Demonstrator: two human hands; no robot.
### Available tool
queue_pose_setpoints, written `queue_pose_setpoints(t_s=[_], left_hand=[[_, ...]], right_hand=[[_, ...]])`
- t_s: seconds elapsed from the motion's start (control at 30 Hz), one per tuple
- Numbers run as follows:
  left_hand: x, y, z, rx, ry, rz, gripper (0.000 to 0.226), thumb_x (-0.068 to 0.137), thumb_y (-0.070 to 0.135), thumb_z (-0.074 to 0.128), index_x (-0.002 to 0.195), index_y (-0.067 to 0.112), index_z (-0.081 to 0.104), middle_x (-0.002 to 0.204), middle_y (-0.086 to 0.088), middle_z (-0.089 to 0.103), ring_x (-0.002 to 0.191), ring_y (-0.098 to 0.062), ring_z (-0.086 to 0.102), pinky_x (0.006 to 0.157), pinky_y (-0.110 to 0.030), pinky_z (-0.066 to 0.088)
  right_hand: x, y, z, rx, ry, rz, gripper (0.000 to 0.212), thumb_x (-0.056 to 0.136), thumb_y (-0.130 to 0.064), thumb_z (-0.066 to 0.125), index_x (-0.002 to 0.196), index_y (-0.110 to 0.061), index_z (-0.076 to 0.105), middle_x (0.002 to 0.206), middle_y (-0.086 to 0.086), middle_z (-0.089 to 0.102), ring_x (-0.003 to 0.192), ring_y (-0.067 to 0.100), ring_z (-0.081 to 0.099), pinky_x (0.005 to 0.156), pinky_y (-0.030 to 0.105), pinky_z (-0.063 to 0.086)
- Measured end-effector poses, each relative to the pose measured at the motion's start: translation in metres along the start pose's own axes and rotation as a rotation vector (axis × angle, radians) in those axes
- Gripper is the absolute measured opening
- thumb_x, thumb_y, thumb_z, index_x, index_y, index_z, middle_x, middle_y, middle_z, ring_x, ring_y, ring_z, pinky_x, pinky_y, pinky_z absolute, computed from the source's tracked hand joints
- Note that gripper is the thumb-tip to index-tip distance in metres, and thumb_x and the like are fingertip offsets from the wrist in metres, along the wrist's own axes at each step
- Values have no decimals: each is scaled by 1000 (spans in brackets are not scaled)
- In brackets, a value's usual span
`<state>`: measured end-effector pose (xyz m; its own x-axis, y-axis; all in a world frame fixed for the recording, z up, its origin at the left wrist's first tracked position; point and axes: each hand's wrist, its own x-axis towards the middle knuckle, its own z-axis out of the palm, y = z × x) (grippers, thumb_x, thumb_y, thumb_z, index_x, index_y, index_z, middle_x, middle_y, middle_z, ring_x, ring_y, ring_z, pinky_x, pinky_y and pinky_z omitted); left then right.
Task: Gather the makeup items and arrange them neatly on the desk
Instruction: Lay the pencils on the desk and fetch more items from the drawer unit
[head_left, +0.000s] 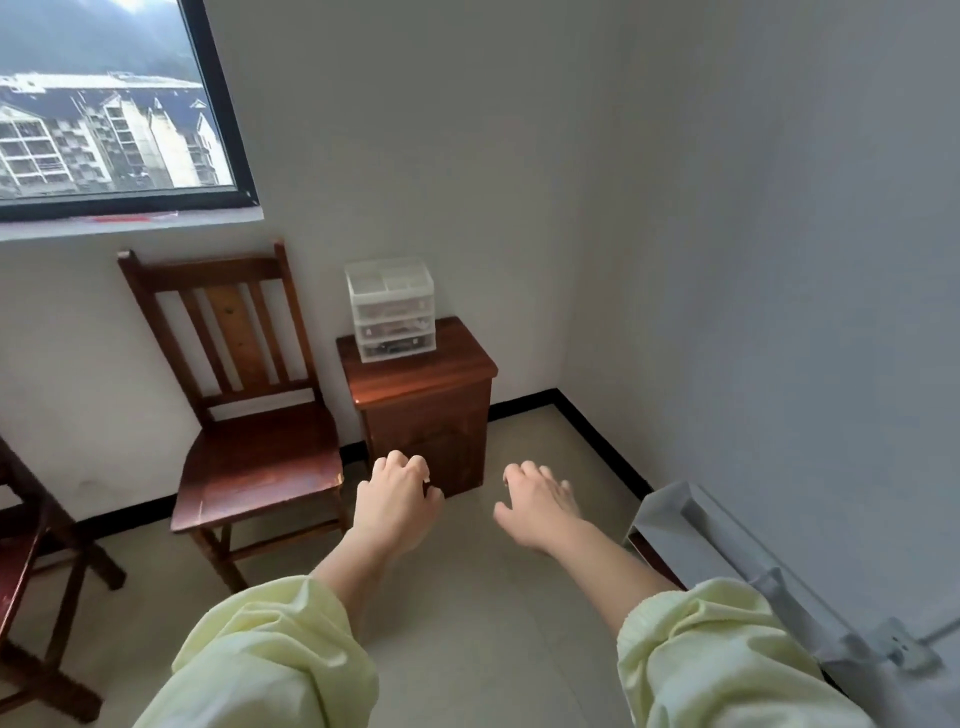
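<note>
Reaching forward, both hands held nothing.
Left hand (397, 499) was loosely curled; the clear drawer organizer (389, 312) stood beyond on the bedside cabinet (457, 358); right hand (540, 499) was spread. If tilted in lifting, its drawers risked sliding out.

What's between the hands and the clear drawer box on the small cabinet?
Nothing visible. Left hand and right hand are empty, in open air before the cabinet. The drawer box stands on its top, beyond them. The chair sits to the left, clear of the path.
</note>
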<state>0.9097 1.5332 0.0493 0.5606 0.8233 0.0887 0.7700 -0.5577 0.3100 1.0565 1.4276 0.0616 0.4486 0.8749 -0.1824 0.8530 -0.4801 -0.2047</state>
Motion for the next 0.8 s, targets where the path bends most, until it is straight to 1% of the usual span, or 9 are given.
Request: queue_pose_setpoints(t_s=[0.17, 0.33, 0.43, 0.57, 0.7, 0.8], left_hand=[[109, -38, -5, -15, -4, -29, 30, 91, 32, 48, 117, 18, 57, 119, -2, 49, 116, -22, 44, 84, -36, 43], [215, -71, -6, -56, 40, -70, 32, 91, 31, 48, 120, 19, 54, 123, -1, 49, 117, -22, 44, 85, -35, 45], [274, -89, 4, -86, 34, -80, 32, 91, 30, 48, 121, 20, 53, 123, -1, 49, 117, -20, 44, 85, -34, 46], [369, -115, 23, -136, 21, -142, 35, 91, 29, 46, 124, 20, 52, 125, -1, 49, 119, -20, 44, 86, -32, 46], [461, -140, 38, -224, -5, -241, 37, 93, 30, 47, 128, 19, 52, 128, -1, 49, 112, -17, 51, 74, -25, 41], [515, -158, 50, -281, -1, -318, 34, 95, 31, 47, 125, 18, 53, 125, -2, 51, 109, -18, 53, 73, -25, 39]], right_hand=[[116, -30, -19, 4, 7, -12, 32, 96, -32, 44, 123, -15, 46, 130, 6, 47, 123, 26, 42, 100, 42, 35], [236, -51, -34, 54, 21, -11, 34, 94, -33, 45, 124, -17, 46, 130, 4, 48, 123, 25, 43, 100, 42, 36], [308, -59, -35, 78, 15, -20, 35, 94, -34, 46, 124, -17, 47, 131, 4, 48, 124, 25, 43, 99, 42, 37], [416, -64, -34, 83, -10, -49, 37, 94, -34, 46, 127, -17, 46, 132, 4, 48, 123, 25, 43, 100, 42, 38], [522, -70, -34, 106, -97, -55, 38, 95, -33, 47, 128, -16, 45, 133, 4, 48, 124, 24, 43, 100, 41, 38], [585, -77, -35, 154, -152, -55, 36, 96, -33, 48, 128, -17, 46, 132, 3, 49, 122, 23, 44, 100, 40, 40]])
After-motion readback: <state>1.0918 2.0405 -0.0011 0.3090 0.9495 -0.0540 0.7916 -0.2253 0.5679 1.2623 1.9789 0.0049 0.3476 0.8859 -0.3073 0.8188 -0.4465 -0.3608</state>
